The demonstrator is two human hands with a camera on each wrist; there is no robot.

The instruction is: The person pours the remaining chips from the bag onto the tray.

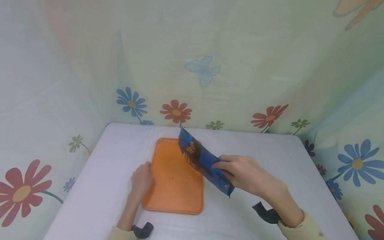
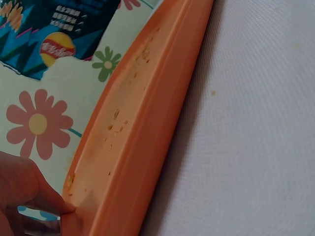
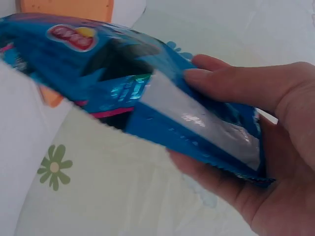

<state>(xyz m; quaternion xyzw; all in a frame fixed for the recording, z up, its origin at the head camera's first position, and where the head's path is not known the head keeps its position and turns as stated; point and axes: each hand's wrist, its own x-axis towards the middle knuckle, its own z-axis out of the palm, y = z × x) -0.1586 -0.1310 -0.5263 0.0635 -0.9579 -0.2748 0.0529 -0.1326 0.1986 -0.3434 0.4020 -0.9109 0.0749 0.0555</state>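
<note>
A blue chip bag [image 1: 199,161] is held by my right hand [image 1: 249,175], tilted, with its far end over an orange tray [image 1: 175,190]. Seen from the right wrist, the thumb of my right hand [image 3: 290,105] presses on the bag [image 3: 123,64] from one side and the fingers lie on the other. My left hand [image 1: 142,178] is at the tray's left rim. From the left wrist, thumb and finger of the left hand [image 2: 22,191] pinch the rim of the tray [image 2: 162,132]. Small brown crumbs [image 2: 116,114] are scattered on its surface.
The tray lies on a table with a white cloth [image 1: 99,180]. Behind and at both sides hangs a curtain [image 1: 234,93] printed with flowers and butterflies. Black straps [image 1: 144,230] are around both wrists. One tiny crumb [image 2: 213,92] lies on the cloth.
</note>
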